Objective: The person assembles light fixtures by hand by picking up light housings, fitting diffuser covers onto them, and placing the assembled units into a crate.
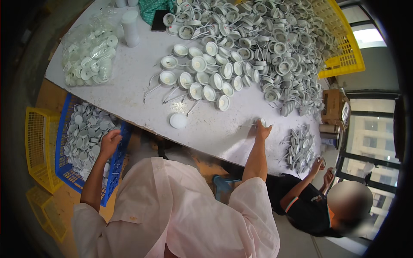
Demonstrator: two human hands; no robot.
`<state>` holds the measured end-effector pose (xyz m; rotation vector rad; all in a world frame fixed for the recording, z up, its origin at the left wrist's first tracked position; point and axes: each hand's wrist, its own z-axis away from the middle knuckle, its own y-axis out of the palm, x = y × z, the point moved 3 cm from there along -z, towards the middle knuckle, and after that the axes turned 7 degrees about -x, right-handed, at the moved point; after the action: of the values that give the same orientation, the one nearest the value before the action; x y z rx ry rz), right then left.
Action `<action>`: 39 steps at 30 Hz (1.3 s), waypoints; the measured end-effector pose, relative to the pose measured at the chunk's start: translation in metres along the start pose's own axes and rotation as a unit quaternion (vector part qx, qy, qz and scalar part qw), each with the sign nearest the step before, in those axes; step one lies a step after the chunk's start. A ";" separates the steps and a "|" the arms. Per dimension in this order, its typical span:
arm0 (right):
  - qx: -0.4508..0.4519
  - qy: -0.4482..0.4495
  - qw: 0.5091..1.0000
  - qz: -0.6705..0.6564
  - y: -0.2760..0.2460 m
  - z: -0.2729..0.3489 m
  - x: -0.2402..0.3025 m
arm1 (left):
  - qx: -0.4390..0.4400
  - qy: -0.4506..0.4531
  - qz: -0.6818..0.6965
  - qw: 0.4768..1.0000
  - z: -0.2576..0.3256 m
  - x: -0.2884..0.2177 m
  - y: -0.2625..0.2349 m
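Observation:
My left hand (109,142) reaches down into a blue crate (117,167) full of white round discs (84,133), fingers curled over them at the crate's right edge. My right hand (262,130) rests on the white table (129,77), its fingertips on a small white round lamp part (263,122) with a thin wire. A single white disc (178,121) lies on the table between my hands. Beyond it stand rows of white round lamp cups (206,79) with wires.
A big heap of white lamp parts (275,43) covers the far table beside a yellow crate (344,47). A clear bag of parts (89,56) lies far left. Yellow crates (38,146) stand left of the blue one. Another person (318,202) works at the right beside a smaller pile (299,148).

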<state>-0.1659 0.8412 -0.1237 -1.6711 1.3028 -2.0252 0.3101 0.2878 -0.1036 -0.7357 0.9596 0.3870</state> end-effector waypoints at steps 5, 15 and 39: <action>-0.014 -0.103 0.995 0.008 0.001 0.032 0.046 | 0.073 0.056 0.012 0.996 0.022 -0.064 0.052; 0.273 -0.291 0.881 -0.253 -0.020 0.298 0.222 | 0.174 0.238 0.050 0.954 0.026 -0.235 0.174; 0.475 0.121 0.853 -0.181 0.073 0.308 0.133 | 0.082 0.074 0.169 0.979 -0.019 -0.114 0.065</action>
<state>0.0322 0.5621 -0.0961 -1.2165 -0.1099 -2.4942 0.1985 0.3213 -0.0393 -0.4546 1.2478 0.5485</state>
